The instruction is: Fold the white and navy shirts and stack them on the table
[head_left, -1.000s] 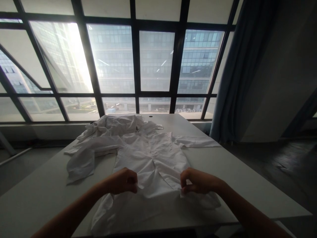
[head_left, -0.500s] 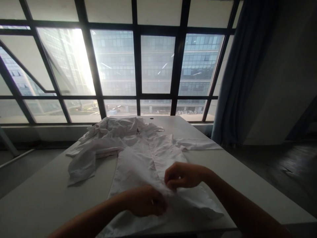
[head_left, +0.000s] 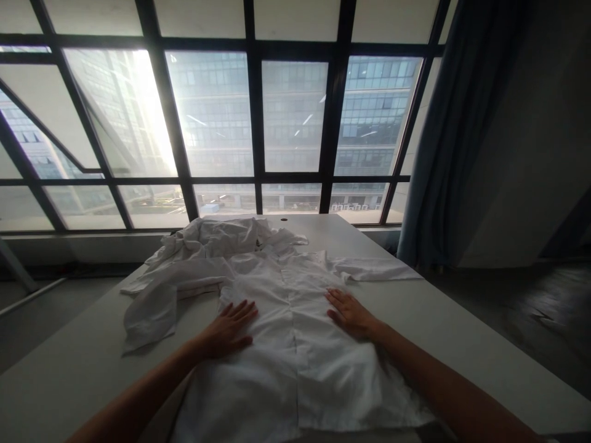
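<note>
A white long-sleeved shirt [head_left: 277, 363] lies spread on the table, its front seam running down the middle and its hem toward me. My left hand [head_left: 229, 330] rests flat on the shirt's left side with the fingers spread. On the right side of the cloth, my right hand [head_left: 349, 312] also lies flat, fingers stretched out. One sleeve [head_left: 150, 317] bends out to the left; the other sleeve [head_left: 378, 269] reaches right across the tabletop. Neither hand grips the fabric.
A crumpled heap of white cloth [head_left: 221, 235] sits at the far left of the white table [head_left: 462, 344]. Beyond the table's far edge stand dark-framed windows [head_left: 290, 117], one pane tilted open at left. A blue curtain [head_left: 443, 154] hangs on the right.
Both hands have left the middle of the shirt front, where they were closed together. They have moved apart and forward, opening flat on either side. The shirt front now lies flatter.
</note>
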Action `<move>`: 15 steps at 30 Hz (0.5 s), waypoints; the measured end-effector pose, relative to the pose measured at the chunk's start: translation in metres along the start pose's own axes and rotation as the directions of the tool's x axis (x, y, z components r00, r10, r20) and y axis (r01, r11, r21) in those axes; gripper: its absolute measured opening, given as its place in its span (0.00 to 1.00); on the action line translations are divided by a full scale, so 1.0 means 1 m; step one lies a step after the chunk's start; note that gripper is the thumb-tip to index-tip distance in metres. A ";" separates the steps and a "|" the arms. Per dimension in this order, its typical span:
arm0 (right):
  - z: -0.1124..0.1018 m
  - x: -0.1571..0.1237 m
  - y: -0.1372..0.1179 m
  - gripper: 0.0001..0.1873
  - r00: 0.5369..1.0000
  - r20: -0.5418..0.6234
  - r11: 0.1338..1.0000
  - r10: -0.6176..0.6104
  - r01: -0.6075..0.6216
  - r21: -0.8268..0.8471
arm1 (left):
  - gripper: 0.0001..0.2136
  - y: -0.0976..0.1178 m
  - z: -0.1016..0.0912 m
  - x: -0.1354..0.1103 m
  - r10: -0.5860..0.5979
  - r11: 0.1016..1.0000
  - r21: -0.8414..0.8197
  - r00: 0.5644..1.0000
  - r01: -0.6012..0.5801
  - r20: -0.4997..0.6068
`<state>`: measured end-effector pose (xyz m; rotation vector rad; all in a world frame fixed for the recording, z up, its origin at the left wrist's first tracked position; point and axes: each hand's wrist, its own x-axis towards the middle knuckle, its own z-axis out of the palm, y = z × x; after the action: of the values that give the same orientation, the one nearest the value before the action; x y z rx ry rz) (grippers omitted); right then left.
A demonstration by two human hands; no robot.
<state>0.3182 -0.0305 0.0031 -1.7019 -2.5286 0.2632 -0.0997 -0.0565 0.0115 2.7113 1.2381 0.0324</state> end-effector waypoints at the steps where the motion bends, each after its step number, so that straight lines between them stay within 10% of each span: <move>1: 0.000 -0.002 0.001 0.38 1.000 -0.002 1.000 0.004 -0.004 0.004 | 0.34 -0.003 -0.002 -0.002 0.023 1.000 0.005 0.999 -0.023 0.023; 11: 0.000 -0.017 -0.010 0.37 0.996 -0.066 0.996 0.067 -0.070 -0.055 | 0.29 0.033 -0.005 -0.008 0.121 0.993 0.001 0.990 -0.121 -0.069; 15: -0.017 -0.013 -0.016 0.41 0.995 0.078 0.998 0.054 -0.051 -0.044 | 0.33 0.053 -0.001 -0.014 0.189 0.982 -0.034 0.982 -0.188 0.028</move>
<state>0.3111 -0.0467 0.0228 -1.8105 -2.5642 0.2891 -0.0698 -0.1012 0.0209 2.7810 0.9599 0.0315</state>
